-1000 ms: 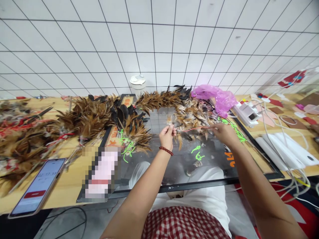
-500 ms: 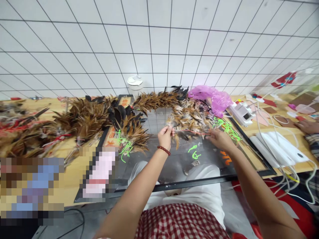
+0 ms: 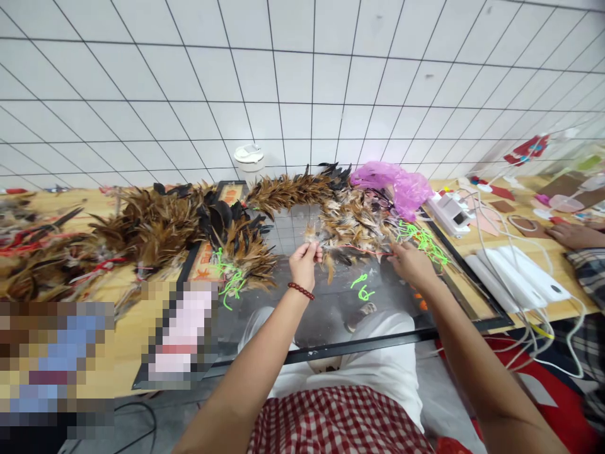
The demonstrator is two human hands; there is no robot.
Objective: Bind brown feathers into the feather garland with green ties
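Observation:
My left hand is pinched closed on a small pale, fluffy feather, which pokes up above the fingertips. Thumb and fingers of my right hand grip a thin red string. The string runs leftward along the front of a loose pile of brown and white feathers; its left end is lost near my left hand. Bright green strings lie just behind my right hand. Short green pieces rest on the dark glass panel between my arms.
Bundles of brown feathers cover the left side. A feather strand lies at the back, beside a pink plastic bag and a white lidded container. A power strip, white devices and another person's hand are at right.
The view has swung slightly to the right, so everything appears a little further left. Both hands keep nearly the same place and grip at the feather pile.

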